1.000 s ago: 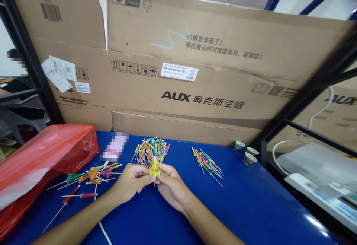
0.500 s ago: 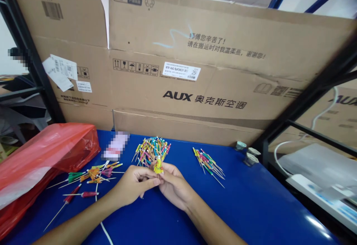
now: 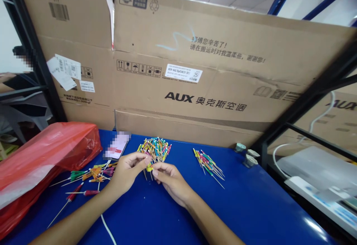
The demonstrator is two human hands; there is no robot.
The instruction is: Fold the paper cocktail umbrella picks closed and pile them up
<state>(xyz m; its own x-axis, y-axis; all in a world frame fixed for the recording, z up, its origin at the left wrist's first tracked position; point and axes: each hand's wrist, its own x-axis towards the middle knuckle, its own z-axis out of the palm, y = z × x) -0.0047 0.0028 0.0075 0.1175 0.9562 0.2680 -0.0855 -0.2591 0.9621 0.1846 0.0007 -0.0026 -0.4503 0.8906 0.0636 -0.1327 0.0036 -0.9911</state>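
My left hand (image 3: 128, 172) and my right hand (image 3: 170, 180) meet in front of a heap of small paper cocktail umbrellas on wooden picks (image 3: 154, 150). Between their fingertips is a yellow paper cocktail umbrella (image 3: 150, 168), mostly hidden by my fingers, with its thin pick pointing down. Both hands are just in front of the heap. A smaller bundle of closed umbrella picks (image 3: 208, 166) lies to the right of my right hand. Loose red, green and orange picks (image 3: 92, 176) lie left of my left hand.
The blue table (image 3: 237, 200) carries a red plastic bag (image 3: 41, 159) at the left, a blurred phone (image 3: 117, 146) with a white cable (image 3: 107, 230), and small cups (image 3: 247, 153) at the back. Cardboard sheets (image 3: 195, 70) stand behind it, and a dark metal rack frame (image 3: 304, 103) stands at the right.
The yellow umbrella has dropped lower between my fingertips and is now mostly hidden. My hands have drawn closer together, and the view has shifted slightly.
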